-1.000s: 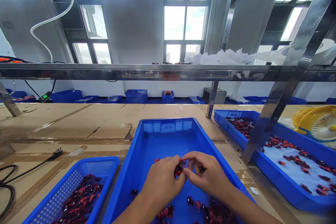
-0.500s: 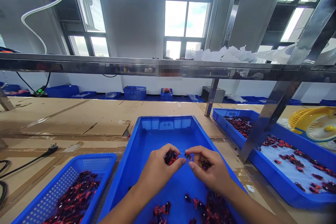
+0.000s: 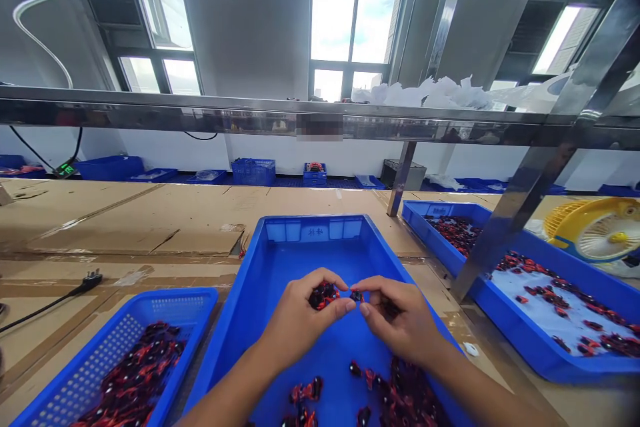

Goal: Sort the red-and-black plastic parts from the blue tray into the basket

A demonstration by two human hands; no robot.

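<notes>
In the head view, the left hand (image 3: 295, 320) is curled around a clump of red-and-black plastic parts (image 3: 323, 295), its grip mostly closed, thumb and forefinger tips slightly apart. The right hand (image 3: 405, 317) has its thumb and forefinger nearly together, pinching a small black piece (image 3: 357, 295) close to the left fingertips; darker bits sit within its curled fingers. Both are above a blue plastic tray (image 3: 315, 220) with loose parts (image 3: 410, 393) at its near end. Raised characters on its far wall are too small to read, as are the digits on a green display (image 3: 65, 169). The cardboard-covered surface (image 3: 130, 213) also carries a perforated blue basket (image 3: 175, 300) of parts at left, a power plug (image 3: 90, 282), another parts tray (image 3: 540, 350) and a yellow fan (image 3: 595, 227) at right. Windows (image 3: 333, 23) stand behind a metal rail (image 3: 200, 113).
</notes>
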